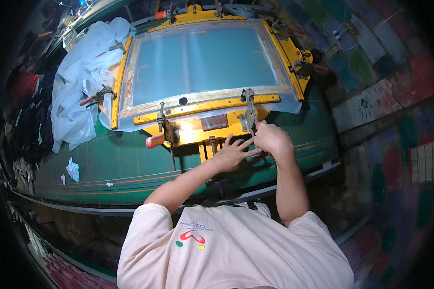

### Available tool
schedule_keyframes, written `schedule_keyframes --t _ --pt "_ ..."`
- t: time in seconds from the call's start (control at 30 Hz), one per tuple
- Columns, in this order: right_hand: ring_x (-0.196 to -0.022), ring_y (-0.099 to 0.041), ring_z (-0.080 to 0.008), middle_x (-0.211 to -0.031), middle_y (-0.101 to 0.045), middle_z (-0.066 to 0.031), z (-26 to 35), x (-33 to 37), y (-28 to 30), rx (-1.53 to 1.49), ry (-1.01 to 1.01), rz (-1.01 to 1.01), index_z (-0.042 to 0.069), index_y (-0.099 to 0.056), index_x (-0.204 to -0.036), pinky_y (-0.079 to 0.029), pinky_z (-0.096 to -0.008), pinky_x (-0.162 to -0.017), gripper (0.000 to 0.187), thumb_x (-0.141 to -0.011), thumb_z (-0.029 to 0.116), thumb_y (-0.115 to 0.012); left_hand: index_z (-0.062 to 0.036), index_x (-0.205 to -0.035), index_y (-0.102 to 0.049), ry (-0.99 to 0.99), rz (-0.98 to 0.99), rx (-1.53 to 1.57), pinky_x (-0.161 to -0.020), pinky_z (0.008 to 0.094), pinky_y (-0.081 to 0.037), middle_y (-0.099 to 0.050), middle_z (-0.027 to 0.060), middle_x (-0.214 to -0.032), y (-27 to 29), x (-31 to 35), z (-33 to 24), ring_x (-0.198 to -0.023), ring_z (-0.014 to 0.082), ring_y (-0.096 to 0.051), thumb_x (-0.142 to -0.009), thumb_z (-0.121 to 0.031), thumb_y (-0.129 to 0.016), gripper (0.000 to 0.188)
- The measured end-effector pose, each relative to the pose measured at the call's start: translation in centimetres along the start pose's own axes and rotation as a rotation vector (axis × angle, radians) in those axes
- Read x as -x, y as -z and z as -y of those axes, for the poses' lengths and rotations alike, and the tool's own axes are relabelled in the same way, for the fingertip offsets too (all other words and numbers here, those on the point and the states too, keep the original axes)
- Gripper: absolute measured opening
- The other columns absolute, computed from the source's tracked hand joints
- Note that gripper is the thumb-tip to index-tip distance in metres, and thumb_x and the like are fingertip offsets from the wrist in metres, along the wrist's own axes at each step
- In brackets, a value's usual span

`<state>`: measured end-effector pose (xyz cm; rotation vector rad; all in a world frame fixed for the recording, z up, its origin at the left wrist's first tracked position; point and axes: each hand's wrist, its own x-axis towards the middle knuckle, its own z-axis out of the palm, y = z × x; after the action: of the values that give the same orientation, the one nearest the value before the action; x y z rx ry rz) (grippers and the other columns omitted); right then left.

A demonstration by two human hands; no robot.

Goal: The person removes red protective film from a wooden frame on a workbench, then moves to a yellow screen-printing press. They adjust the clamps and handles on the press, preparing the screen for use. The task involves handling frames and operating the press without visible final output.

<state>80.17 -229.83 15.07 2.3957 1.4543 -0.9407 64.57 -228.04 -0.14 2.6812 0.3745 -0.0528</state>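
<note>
A screen-printing frame point(152, 106) with pale blue-green mesh point(205, 62) lies inside yellow metal clamping bars point(207, 110). My right hand point(273, 138) is closed round the red-tipped handle of the front right toggle clamp point(249, 113); the fingers cover most of that handle. Just left of it, my left hand point(234, 153) has its fingers spread and seems to hold nothing. Its fingertips reach close to my right hand, below the yellow bracket point(188, 133). At the front left, another toggle clamp point(162, 124) has its red handle point(154, 141) sticking out.
Crumpled clear plastic sheeting point(79, 91) covers the left side of the green table point(125, 164). A small scrap point(73, 169) lies near its front left. More clamps point(301, 65) stand along the right bar. Dark cloths point(33, 111) pile at the far left. A metal rail point(265, 194) edges the front.
</note>
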Motion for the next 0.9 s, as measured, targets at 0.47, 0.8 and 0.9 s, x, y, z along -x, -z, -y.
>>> schedule_keyframes --t 0.47,0.8,0.9 --pt "-0.087 -0.066 -0.0321 -0.094 -0.066 -0.0135 -5.3 -0.7 -10.6 -0.544 0.722 -1.266 0.001 -0.068 -0.11 -0.054 -0.042 -0.081 0.028 -0.082 0.0 -0.074 -0.0345 -0.155 -0.035 0.009 -0.004 -0.008 -0.114 0.0709 -0.022 -0.014 0.0033 -0.167 -0.3 -0.1 0.1 -0.125 0.0271 -0.054 -0.08 -0.004 -0.064 0.086" --pt "-0.073 -0.072 -0.0296 -0.082 -0.072 -0.02 -3.3 -3.9 -7.5 -0.837 1.168 -1.204 -0.007 -0.069 -0.094 -0.057 -0.0342 -0.07 0.016 -0.086 -0.002 -0.056 -0.0307 -0.152 -0.04 0.018 0.022 -0.017 -0.115 0.0684 -0.02 -0.019 0.0049 -0.165 0.3 0.0 0.0 -0.127 0.0298 -0.052 -0.08 -0.004 -0.064 0.08" --pt "-0.062 -0.067 -0.0257 -0.071 -0.067 -0.0155 -2.6 -3.8 -5.1 -0.887 0.908 -0.99 -0.003 -0.07 -0.092 -0.052 -0.0329 -0.061 0.015 -0.086 0.001 -0.057 -0.0291 -0.151 -0.042 0.014 -0.022 0.001 -0.115 0.0671 -0.022 -0.022 0.0056 -0.164 0.2 0.0 -0.2 -0.127 0.03 -0.051 -0.079 -0.004 -0.064 0.08"
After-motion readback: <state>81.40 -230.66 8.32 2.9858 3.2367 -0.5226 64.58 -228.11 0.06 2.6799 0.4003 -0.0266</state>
